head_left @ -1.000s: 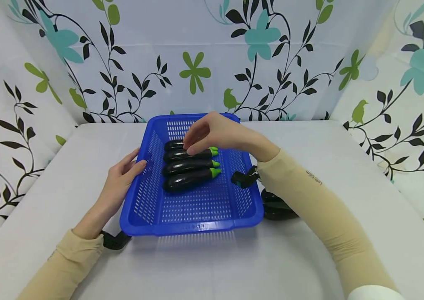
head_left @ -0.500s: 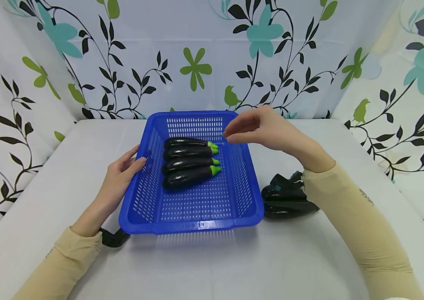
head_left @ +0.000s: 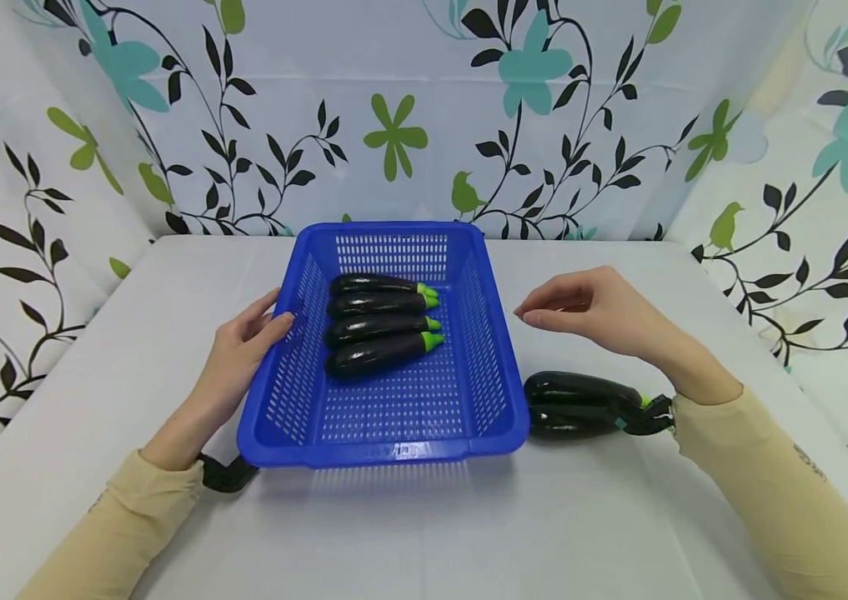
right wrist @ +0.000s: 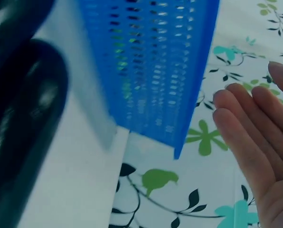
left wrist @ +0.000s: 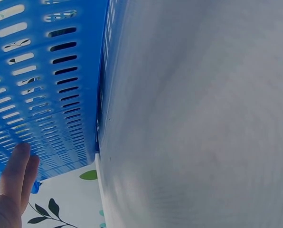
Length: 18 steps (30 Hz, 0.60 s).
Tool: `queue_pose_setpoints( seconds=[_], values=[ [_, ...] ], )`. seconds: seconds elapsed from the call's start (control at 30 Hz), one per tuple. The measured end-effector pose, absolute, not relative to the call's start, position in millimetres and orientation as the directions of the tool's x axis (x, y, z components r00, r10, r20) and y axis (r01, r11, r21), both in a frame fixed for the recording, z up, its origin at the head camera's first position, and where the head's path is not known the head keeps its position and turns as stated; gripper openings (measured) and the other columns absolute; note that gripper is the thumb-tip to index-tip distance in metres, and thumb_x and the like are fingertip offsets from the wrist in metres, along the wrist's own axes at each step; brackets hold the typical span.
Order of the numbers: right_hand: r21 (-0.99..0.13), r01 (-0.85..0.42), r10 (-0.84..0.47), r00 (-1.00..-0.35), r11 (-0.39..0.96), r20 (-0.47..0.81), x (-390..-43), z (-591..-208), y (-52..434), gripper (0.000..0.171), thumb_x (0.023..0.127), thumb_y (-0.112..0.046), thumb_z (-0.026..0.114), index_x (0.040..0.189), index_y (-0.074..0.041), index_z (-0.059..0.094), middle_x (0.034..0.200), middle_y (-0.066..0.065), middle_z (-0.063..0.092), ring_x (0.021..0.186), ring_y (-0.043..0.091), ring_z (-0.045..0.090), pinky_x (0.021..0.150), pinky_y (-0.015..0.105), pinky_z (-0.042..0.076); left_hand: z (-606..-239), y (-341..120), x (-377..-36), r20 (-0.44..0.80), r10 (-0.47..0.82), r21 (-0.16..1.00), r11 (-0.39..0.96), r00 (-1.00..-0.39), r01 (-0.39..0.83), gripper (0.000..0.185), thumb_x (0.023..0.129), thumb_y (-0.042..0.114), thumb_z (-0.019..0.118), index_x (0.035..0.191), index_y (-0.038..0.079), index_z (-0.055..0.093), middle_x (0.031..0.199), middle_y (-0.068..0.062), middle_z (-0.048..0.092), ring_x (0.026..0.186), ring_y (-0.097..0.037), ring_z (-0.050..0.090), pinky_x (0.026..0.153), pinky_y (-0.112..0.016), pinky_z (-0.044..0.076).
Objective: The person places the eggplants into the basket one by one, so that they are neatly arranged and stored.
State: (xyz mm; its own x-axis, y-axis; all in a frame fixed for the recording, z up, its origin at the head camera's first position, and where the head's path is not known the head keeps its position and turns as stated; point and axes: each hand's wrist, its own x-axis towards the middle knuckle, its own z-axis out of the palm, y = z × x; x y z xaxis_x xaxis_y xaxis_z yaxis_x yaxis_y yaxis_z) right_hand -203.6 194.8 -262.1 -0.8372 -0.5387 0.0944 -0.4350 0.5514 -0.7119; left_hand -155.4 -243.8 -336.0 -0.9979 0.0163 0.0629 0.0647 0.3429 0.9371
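A blue plastic basket (head_left: 393,450) with slotted walls stands on the white table, and several dark eggplants (head_left: 378,325) with green stem ends lie side by side in it. My left hand (head_left: 242,346) holds its left rim, thumb over the edge; the left wrist view shows fingers (left wrist: 18,173) against the outer wall. To the right of the basket my right hand (head_left: 589,308) hovers, fingers loosely bent and nothing in them. Below that hand, two eggplants (head_left: 577,390) lie close together on the table by the basket's right side, partly covered by the black wrist-camera mount.
The white table (head_left: 424,533) reaches in front of the basket and to both sides. Behind it and at the sides hangs a white curtain (head_left: 424,150) printed with leaves, flowers and birds. A black camera mount (head_left: 644,417) is strapped at the right wrist.
My right hand has left the space over the basket's eggplants, moving right and then down towards the two on the table. The left hand and basket stay nearly where they were.
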Motion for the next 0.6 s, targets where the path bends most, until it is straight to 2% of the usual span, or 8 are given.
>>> queue_pose_setpoints(
  seconds=[0.17,0.37,0.6],
  values=[
    [-0.702,-0.419,-0.527,-0.847,0.576,0.074,-200,-273,215,0.018,0.095,-0.028,0.07,0.109,-0.02,0.077,0.107,-0.004,0.075,0.099,0.012,0.071,0.086,0.023,0.056,-336,-243,-155,0.067,0.014,0.937,0.342,-0.998,0.068,0.068,0.105,0.038,0.049,0.16,0.013,0.021,0.147,-0.028,0.047,0.091,0.008,0.064,0.077,-0.014,0.055],
    [-0.707,-0.435,-0.574,-0.817,0.558,0.05,-198,-287,237,0.019,0.094,-0.023,0.072,0.111,-0.018,0.075,0.11,0.002,0.075,0.096,0.012,0.072,0.083,0.023,0.057,-333,-242,-154,0.077,0.009,0.934,0.348,-0.997,0.075,0.068,0.104,0.039,0.05,0.16,0.012,0.022,0.146,-0.027,0.048,0.091,0.009,0.063,0.077,-0.013,0.055],
    [-0.733,-0.414,-0.601,-0.799,0.539,0.009,-199,-304,256,0.029,0.089,-0.021,0.077,0.116,-0.011,0.072,0.114,0.01,0.073,0.1,0.017,0.072,0.085,0.022,0.057,-333,-243,-154,0.08,0.012,0.93,0.36,-0.997,0.079,0.068,0.104,0.039,0.05,0.16,0.011,0.022,0.146,-0.027,0.049,0.091,0.009,0.063,0.077,-0.012,0.054]
  ],
)
